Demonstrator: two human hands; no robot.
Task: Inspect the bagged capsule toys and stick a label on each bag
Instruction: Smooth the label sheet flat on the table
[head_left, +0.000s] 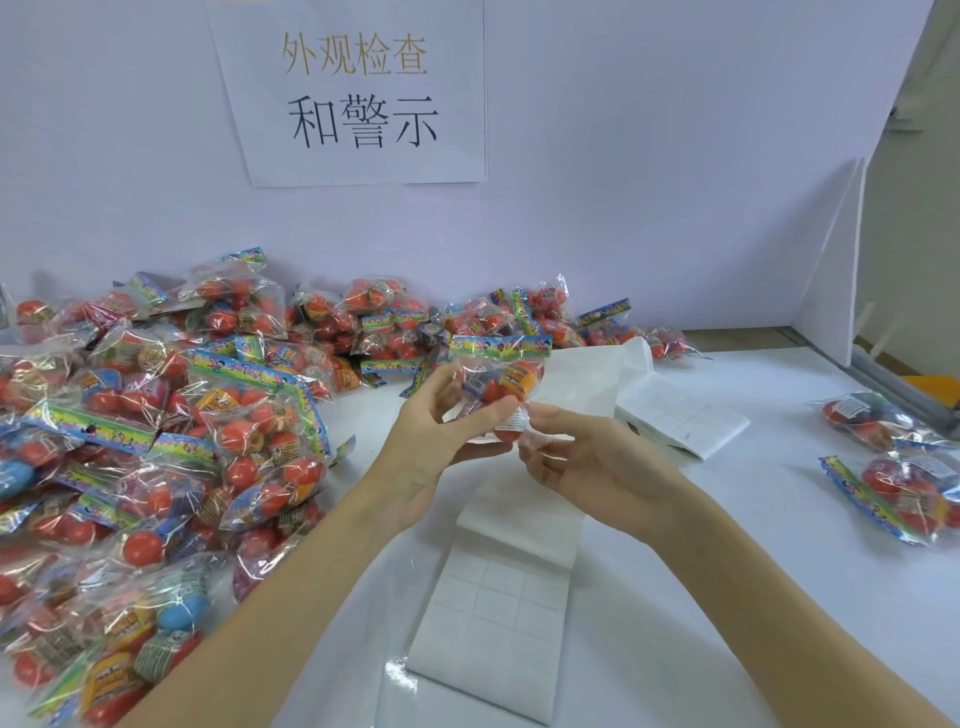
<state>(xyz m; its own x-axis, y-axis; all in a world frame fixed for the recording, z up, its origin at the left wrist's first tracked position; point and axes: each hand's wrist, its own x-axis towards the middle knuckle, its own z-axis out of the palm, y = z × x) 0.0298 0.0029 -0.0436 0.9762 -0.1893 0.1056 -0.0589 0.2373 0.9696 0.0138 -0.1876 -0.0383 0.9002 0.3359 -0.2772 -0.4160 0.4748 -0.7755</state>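
Note:
My left hand (441, 431) grips a clear bag of red and orange capsule toys (498, 374) with a colourful header card, held upright above the table centre. My right hand (566, 457) pinches the bag's lower right corner, fingers curled against the plastic. A small printed label (511, 421) shows on the bag near my right fingertips. Below my hands lies a folded strip of white label sheets (498, 608) with rows of blank stickers.
A big heap of bagged capsule toys (156, 441) covers the left side of the white table. Two bags (893, 457) lie apart at the right. More label sheets (675, 410) lie behind my hands. A paper sign (358, 93) hangs on the back wall.

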